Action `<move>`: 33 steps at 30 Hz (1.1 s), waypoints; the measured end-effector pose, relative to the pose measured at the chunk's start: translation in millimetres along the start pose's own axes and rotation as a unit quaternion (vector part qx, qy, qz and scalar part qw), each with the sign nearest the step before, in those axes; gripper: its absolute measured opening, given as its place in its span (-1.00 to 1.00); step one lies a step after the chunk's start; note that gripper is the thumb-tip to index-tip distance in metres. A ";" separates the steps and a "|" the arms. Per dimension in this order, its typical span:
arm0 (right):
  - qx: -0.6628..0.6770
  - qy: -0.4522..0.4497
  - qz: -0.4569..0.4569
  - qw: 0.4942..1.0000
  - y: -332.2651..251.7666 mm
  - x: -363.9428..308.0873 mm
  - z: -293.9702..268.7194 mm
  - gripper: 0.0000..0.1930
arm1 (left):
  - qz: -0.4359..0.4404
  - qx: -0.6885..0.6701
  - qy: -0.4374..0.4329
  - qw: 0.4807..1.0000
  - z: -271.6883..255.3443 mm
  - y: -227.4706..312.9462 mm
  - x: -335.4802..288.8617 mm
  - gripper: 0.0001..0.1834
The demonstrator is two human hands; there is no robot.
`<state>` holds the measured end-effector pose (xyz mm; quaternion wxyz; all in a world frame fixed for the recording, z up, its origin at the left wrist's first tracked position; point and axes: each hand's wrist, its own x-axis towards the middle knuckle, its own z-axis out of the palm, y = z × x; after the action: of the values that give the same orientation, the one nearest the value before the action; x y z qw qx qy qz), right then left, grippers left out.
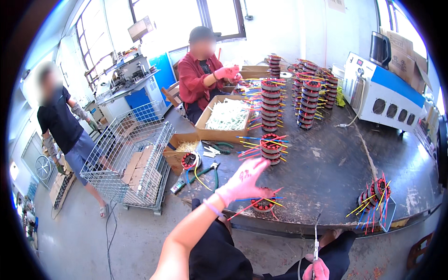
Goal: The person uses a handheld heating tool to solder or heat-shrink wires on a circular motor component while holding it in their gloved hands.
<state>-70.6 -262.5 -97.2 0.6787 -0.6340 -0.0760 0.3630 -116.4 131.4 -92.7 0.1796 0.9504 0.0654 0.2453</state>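
Observation:
My left hand, in a pink glove, reaches over the table with thumb and fingers apart, holding nothing. Its fingertips are close to a short stack of motor stators with red, blue and yellow wire leads. Under the thumb lies a single wound stator, its leads spreading outward; whether the thumb touches it I cannot tell. At the bottom edge my right hand, also gloved in pink, is closed round a slim torch with a thin bent nozzle, which points up beside the table's front edge. A hose trails from it.
Taller stator stacks stand behind. More stators lean against a metal bracket at right. Pliers and a stator with loose leads lie left. Beyond are a box of white sleeves, a wire cage, a white-blue machine and two people.

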 end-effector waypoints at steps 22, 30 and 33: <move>0.011 -0.083 0.155 0.984 23.1 10.9 25.8 -0.64 | -0.045 0.072 -0.144 0.986 35.0 10.1 -33.1 0.05; -0.022 -0.094 0.152 0.984 39.7 17.6 30.6 -0.64 | -0.067 0.062 -0.151 0.984 36.1 8.9 -33.2 0.05; 0.003 -0.094 0.159 0.983 34.9 13.8 32.9 -0.66 | -0.063 0.062 -0.153 0.984 32.2 14.4 -29.3 0.05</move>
<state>-93.0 -230.2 -128.0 0.6035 -0.5992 -0.0365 0.5248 -125.6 101.9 -126.6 0.1432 0.9801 0.1117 0.0804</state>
